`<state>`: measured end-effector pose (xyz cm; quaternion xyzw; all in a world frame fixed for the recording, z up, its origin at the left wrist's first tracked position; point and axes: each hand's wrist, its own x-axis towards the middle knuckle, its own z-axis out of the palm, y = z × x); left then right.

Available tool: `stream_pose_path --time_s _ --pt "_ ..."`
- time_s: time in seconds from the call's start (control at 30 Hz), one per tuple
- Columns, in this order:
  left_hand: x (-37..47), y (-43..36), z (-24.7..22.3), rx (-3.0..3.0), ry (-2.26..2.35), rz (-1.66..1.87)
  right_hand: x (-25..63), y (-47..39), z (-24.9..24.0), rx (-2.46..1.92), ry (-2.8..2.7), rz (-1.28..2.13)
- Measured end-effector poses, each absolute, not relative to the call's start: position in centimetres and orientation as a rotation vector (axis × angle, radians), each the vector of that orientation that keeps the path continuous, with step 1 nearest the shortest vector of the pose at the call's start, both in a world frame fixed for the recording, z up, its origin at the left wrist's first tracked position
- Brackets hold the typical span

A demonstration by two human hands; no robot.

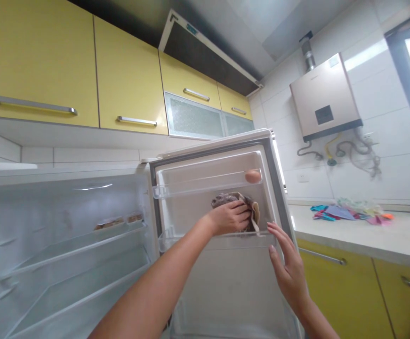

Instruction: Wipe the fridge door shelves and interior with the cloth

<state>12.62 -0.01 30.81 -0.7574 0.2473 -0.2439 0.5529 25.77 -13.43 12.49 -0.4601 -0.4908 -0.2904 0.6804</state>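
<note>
A bunched grey-brown cloth (222, 199) with a beige edge lies against the inside of the open fridge door (222, 282), just above the middle door shelf (226, 241). My left hand (230, 217) is closed on the cloth, its fingers wrapped over the front. To the right, my right hand (286, 263) is raised beside the shelf's right end with fingers and thumb apart, holding nothing. A brown egg (253, 176) rests in the upper door shelf (197, 185), above the cloth.
Inside the fridge at left, glass shelves (84, 240) carry small food packages (110, 222). Yellow cabinets (127, 80) hang above. On the right, the counter (335, 235) holds a pile of coloured cloths (341, 212), under a water heater (326, 99).
</note>
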Motion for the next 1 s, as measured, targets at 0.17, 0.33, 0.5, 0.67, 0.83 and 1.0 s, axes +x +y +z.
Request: stream_pose_path --time_s 0.17,0.33,0.5,0.67,0.83,1.0 --pt "13.6 1.5 31.2 -1.795 0.618 -0.539 25.8 -13.6 13.1 -1.029 -1.097 -0.608" --pt "16.3 0.7 30.8 -1.807 0.490 -0.622 26.3 -13.4 13.1 -1.037 -1.089 -0.550" --pt "18.2 -1.1 30.2 -1.754 0.391 -0.644 26.2 -13.4 12.8 -1.056 -1.100 -0.605" --pt "15.8 0.7 31.3 -1.729 0.543 -0.561 26.5 -13.5 12.9 -1.113 -1.117 -0.698" --pt "10.0 3.9 32.0 -1.755 0.483 -0.527 26.8 -13.5 12.7 -1.111 -1.129 -0.702" --pt "3.0 6.5 32.8 -1.875 0.324 -0.442 26.7 -13.2 12.5 -1.101 -1.119 -0.720"
